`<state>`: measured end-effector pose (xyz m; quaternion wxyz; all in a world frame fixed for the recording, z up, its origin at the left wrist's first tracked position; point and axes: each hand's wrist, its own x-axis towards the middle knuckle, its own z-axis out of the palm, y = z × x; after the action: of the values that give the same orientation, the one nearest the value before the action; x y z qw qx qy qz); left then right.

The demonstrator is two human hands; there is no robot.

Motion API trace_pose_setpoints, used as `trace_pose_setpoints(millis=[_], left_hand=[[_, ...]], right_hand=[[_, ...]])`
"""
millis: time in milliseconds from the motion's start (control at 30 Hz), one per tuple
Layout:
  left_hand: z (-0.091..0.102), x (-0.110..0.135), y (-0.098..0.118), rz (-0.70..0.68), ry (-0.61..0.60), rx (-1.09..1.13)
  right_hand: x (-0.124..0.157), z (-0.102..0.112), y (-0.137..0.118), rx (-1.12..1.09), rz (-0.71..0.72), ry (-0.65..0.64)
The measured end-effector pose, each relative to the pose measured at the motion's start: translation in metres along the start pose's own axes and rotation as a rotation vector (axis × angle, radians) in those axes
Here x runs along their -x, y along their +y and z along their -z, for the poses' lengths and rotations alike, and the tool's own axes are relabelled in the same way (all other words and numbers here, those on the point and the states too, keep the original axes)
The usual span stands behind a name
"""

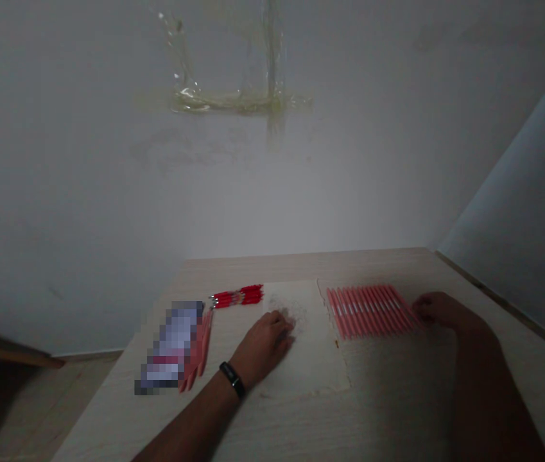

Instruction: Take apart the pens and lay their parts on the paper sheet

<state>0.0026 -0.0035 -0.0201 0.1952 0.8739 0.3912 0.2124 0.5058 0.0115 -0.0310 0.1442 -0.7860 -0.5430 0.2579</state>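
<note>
A row of slim pink pen barrels (368, 311) lies side by side on the right of the table, each with a pale band. At the row's right end, my right hand (438, 309) has its thumb and fingers closed around the upper part of the last barrel. My left hand (266, 340), wearing a black wristband (232, 379), rests on a cream sheet (305, 369). Its fingers are bent together at a scatter of tiny, thin dark pieces (296, 314), too small to make out. Whatever lies between those fingertips is hidden.
Several red pen parts with silver tips (237, 296) lie beyond my left hand. More pink barrels (199, 353) lie beside a blurred, pixelated flat object (173, 346) on the left. A wall with peeling tape (224, 102) stands behind the wooden table (311, 260).
</note>
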Motion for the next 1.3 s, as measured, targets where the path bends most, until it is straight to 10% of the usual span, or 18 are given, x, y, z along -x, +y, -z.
trace_pose_setpoints(millis=[800,1033,1300], left_hand=[[0.002,0.001,0.002,0.008,0.001,0.018],[0.0,0.0,0.0,0.008,0.008,0.022],[0.002,-0.001,0.0,-0.001,0.008,-0.009]], right_hand=[[0.004,-0.006,-0.034,0.132,0.038,0.185],[0.041,-0.045,-0.137,0.025,0.487,0.235],[0.089,-0.118,-0.215,0.019,0.935,-0.139]])
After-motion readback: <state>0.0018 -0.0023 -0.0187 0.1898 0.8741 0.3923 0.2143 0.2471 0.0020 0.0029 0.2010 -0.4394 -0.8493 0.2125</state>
